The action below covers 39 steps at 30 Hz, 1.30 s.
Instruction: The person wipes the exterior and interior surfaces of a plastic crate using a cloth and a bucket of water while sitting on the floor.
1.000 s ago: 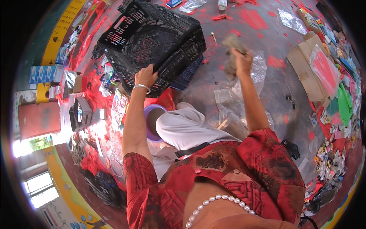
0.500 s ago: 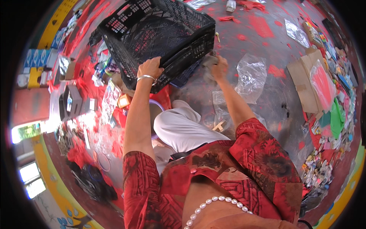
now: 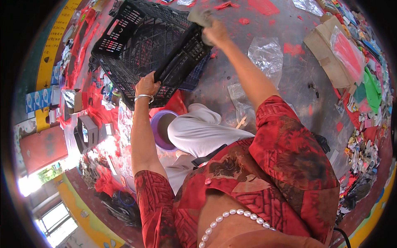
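A black plastic crate (image 3: 182, 58) with latticed walls is tilted in front of me, its open side facing up and toward me. My left hand (image 3: 147, 85) is closed round its near rim, close to the lower corner. At the crate's upper right corner, my right hand (image 3: 216, 34) is closed on a grey cloth (image 3: 200, 17), pressed against the rim and slightly blurred. Part of a dark blue crate (image 3: 195, 76) shows beneath the black one. Beside my knee stands a purple basin (image 3: 155, 129) with something greyish inside, partly hidden by my leg.
Clear plastic sheeting (image 3: 266, 58) lies on the dark floor to the right. Beyond it are a cardboard box (image 3: 326, 53) and piles of mixed small items. A grey basket (image 3: 87, 134) and red scraps lie at the left. A small wooden piece (image 3: 241, 122) rests by my leg.
My right hand has moved up and left with the cloth, from beside the crate to its upper right corner. The crate and my left hand have shifted left, and more of the basin shows.
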### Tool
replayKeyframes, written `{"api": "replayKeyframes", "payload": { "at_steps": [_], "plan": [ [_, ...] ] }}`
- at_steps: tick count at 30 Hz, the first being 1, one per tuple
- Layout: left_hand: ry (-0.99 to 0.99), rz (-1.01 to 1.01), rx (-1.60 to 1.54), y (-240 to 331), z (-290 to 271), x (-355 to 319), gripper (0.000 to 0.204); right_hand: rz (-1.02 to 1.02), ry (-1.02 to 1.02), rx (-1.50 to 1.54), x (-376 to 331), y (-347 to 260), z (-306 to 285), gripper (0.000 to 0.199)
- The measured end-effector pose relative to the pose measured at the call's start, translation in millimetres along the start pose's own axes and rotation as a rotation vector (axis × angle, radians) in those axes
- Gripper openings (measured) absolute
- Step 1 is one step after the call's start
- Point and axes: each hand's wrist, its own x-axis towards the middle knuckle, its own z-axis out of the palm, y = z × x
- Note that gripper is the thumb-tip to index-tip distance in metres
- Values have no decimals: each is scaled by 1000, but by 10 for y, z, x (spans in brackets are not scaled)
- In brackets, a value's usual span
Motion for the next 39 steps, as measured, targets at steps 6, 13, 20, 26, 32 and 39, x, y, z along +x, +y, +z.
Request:
{"api": "replayKeyframes", "payload": {
  "at_steps": [6, 13, 20, 26, 32, 39],
  "plan": [
    [30, -54, 54, 363, -259, 119, 43, 498, -111, 102, -281, 851, 168, 46],
    [-65, -136, 58, 348, -309, -143, 56, 295, 343, 150, -512, 90, -4, 38],
    [93, -15, 102, 94, -61, -76, 47, 28, 146, -233, -579, -470, 115, 47],
    [20, -13, 86, 106, 153, 1, 45, 429, 94, 507, -905, 897, -136, 22],
    [13, -55, 90, -101, 126, -101, 50, 892, 101, 854, -857, 612, 250, 21],
    [8, -4, 80, 52, 71, 33, 50, 642, -253, 12, -1137, 176, 1179, 35]
  ]
}}
